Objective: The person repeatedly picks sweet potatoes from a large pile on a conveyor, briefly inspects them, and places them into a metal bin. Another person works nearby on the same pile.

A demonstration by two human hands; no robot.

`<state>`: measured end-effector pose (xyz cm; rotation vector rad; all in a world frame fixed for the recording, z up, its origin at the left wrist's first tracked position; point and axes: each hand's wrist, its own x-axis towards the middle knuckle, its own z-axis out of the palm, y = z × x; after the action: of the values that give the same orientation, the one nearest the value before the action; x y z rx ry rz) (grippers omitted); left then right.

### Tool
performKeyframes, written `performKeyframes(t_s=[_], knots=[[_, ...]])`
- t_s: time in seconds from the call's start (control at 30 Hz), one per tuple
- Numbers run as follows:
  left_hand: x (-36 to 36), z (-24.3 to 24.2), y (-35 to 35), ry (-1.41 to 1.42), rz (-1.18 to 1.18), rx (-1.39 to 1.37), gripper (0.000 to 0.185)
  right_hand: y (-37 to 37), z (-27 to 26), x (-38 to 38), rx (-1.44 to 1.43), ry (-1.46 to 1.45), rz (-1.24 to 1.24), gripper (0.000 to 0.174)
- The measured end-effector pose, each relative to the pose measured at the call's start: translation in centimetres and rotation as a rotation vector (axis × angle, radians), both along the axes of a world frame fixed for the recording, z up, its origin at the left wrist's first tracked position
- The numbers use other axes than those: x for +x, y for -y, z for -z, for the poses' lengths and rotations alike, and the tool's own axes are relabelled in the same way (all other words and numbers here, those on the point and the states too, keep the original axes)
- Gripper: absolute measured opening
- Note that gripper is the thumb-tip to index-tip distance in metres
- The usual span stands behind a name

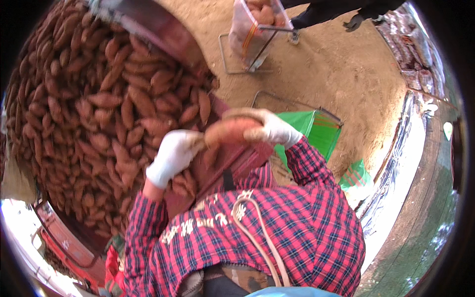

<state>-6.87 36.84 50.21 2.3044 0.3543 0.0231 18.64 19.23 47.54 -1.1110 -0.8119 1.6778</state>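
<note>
A large reddish sweet potato (231, 130) is held between my hands, over the edge of a big heap of sweet potatoes (111, 100). My right hand (265, 126), in a white work glove with a tan palm, wraps round its right end. At its left tip are the closed fingers of my left hand (176, 156), gloved the same way; the exact grip is slightly blurred. The heap lies in a red metal truck bed or trailer (237, 156). Beyond my right hand, a green bag (323, 133) hangs on a metal frame.
A translucent bag (243, 41) of sweet potatoes stands in a metal frame on the dirt ground (308, 67). Another person in dark clothing (326, 13) is beside it. Filled bags (415, 48) lie at upper right, a green bag (355, 176) lower down. Red vehicle parts (66, 241) show lower left.
</note>
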Motion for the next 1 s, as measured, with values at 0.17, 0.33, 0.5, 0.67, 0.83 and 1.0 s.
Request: performKeyframes(t_s=[0.17,0.33,0.5,0.67,0.83,1.0], knots=[[-6.5,-1.2,-1.4,-0.318,-0.061,0.158,0.016,3.0,1.9,6.9,-0.187,0.057,0.033,0.077],[-13.5,-0.6,1.4,-0.507,-0.187,0.17,0.05,-2.3,9.2,16.6,-0.116,0.136,0.744,0.063],[-16.7,-1.8,7.0,-0.508,-0.393,0.199,0.057,-11.2,16.1,27.6,-0.365,0.691,0.994,0.088],[-20.1,-1.9,10.4,-0.626,-0.596,-0.031,0.044,-19.3,19.8,34.2,-0.356,0.853,0.88,0.076],[-22.7,-0.6,11.9,-0.667,-0.68,-0.078,0.043,-23.2,23.4,36.0,-0.312,0.664,1.034,0.097],[-23.4,-0.4,12.9,-0.795,-0.724,-0.123,0.042,-19.8,22.5,31.9,-0.402,1.304,0.791,0.053]])
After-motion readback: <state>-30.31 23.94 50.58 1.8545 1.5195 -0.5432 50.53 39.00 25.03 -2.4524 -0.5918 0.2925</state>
